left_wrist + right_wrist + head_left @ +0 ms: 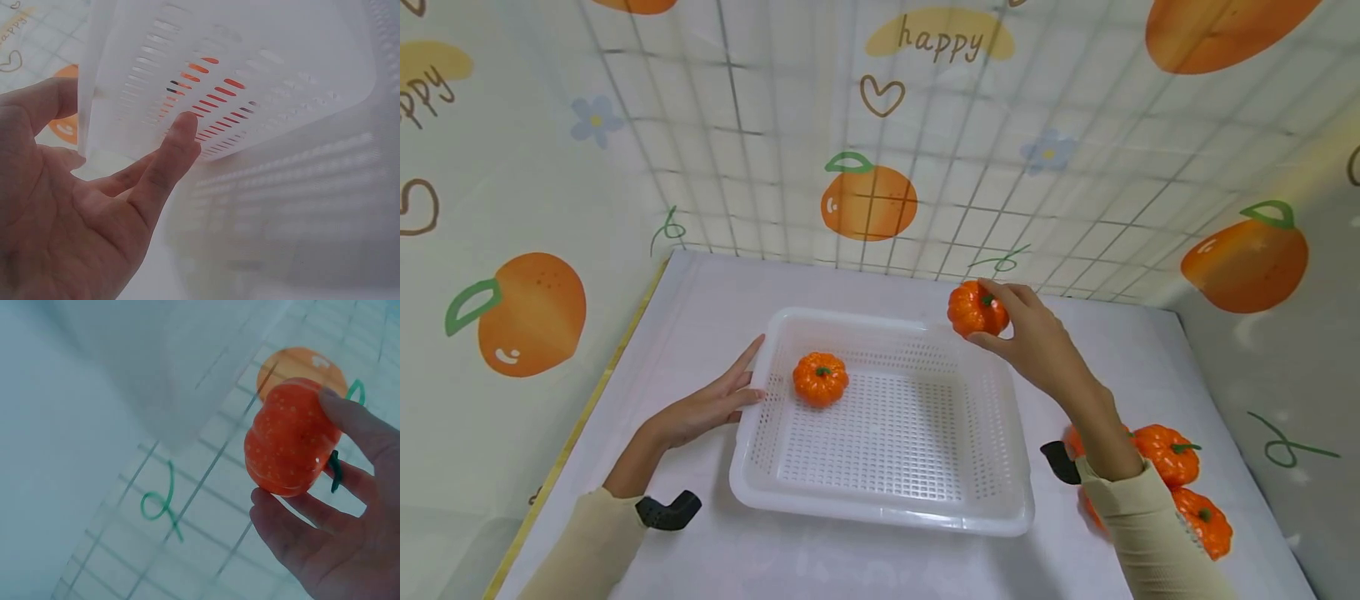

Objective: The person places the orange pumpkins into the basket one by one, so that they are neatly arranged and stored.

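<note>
Glossy hold beside the rim: slip or miss possible

Pinched between thumb and fingers of the right hand (1037, 342): a glossy orange ribbed pumpkin with a green stem (976, 308), seen from above at the far right corner of a white rectangular perforated plastic basket (880, 515). Over the rim or just beyond: cannot tell. Liable to slip under an uneven squeeze, given the smooth, rounded skin. Could then strike the rim, or land outside on the white-covered table (865, 567) and roll.

Clamped on the basket's left rim: the left hand (707, 408), thumb over the edge, fingertips against the outer wall. Might tip or drag the basket with too hard a pull, and so shift a second orange ribbed pumpkin (821, 380), resting on the basket floor near the left wall.

On the table at right, partly hidden by the right forearm: a cluster of glossy orange pumpkins (1167, 454), exact number unclear. Could be nudged by the cream sleeve (1157, 525) or the black wrist-worn piece (1060, 462) during a low sweep of the arm, and sent rolling towards the table's edge.
</note>
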The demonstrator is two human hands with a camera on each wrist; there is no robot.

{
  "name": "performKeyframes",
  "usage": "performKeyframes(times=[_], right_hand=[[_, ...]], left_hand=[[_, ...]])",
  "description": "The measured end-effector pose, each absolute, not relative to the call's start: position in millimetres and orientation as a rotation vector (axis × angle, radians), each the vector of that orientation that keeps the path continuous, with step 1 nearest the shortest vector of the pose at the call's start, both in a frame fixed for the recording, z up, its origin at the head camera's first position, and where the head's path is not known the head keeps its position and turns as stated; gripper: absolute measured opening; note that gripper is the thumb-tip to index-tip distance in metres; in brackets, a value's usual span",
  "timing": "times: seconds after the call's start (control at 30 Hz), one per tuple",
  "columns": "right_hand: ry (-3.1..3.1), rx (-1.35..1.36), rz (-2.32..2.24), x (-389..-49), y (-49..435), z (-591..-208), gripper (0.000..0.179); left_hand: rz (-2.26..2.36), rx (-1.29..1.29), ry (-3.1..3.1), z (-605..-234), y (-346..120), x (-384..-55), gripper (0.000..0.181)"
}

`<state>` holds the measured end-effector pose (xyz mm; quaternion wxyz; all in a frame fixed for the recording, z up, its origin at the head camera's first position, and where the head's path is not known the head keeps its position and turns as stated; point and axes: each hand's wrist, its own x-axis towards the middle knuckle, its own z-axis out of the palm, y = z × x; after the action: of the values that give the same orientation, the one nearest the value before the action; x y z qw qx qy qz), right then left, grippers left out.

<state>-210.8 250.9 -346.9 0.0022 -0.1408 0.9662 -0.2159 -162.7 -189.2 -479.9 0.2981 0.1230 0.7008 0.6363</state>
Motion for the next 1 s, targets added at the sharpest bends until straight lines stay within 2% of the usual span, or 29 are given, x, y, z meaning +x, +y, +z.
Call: performKeyframes(times=[0.43,1.0], right_hand=[[2.963,-0.663,-0.735,-207,210,-360,0.079],[2.788,-0.81,-0.582,-199,177,-387,0.075]], left_hand=[[1.698,0.356,1.855,-480,-189,-163,0.082],[1.687,0.347,1.872,-482,-189,-164,0.081]])
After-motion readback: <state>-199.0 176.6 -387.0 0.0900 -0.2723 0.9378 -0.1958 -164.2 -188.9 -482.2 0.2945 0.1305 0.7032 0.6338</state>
